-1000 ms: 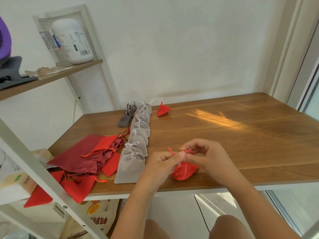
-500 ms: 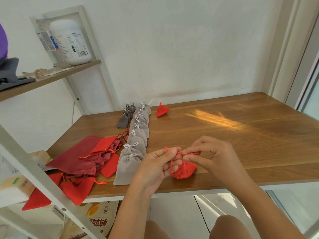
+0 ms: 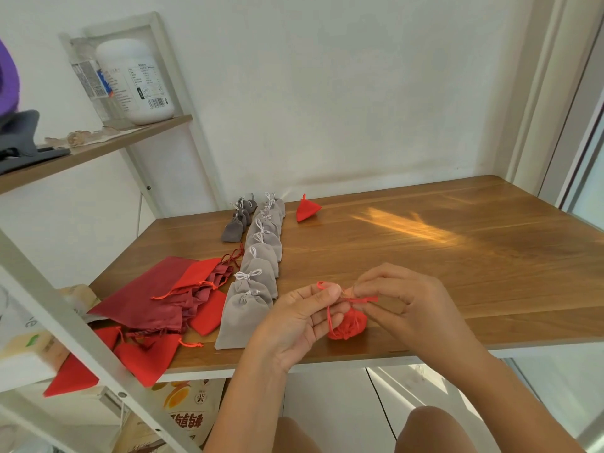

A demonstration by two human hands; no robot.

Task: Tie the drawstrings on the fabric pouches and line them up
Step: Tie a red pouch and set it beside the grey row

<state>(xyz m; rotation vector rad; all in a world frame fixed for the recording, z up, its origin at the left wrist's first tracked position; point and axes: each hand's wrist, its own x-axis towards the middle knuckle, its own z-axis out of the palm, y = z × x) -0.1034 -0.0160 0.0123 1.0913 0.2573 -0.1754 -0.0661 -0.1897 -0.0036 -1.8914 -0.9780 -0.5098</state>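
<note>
**A:** Wooden brown tabletop (image 3: 425,256) against a white wall (image 3: 327,93). What lies on it?

**B:** A row of tied grey fabric pouches (image 3: 261,259), with loose red pouches (image 3: 147,295) heaped to its left.

**A:** And the hands?

**B:** The left hand (image 3: 291,328) and right hand (image 3: 411,305) each pinch the thin red drawstring (image 3: 328,318). The small red fabric pouch (image 3: 351,323) sits between them, near the table's front edge.

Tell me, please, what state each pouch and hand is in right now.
held red pouch: cinched, being tied
left hand: pinches its drawstring
right hand: pinches its drawstring
grey pouches: tied, in a row
far red pouch: cinched, set apart
red pouch pile: flat, untied, heaped
</note>
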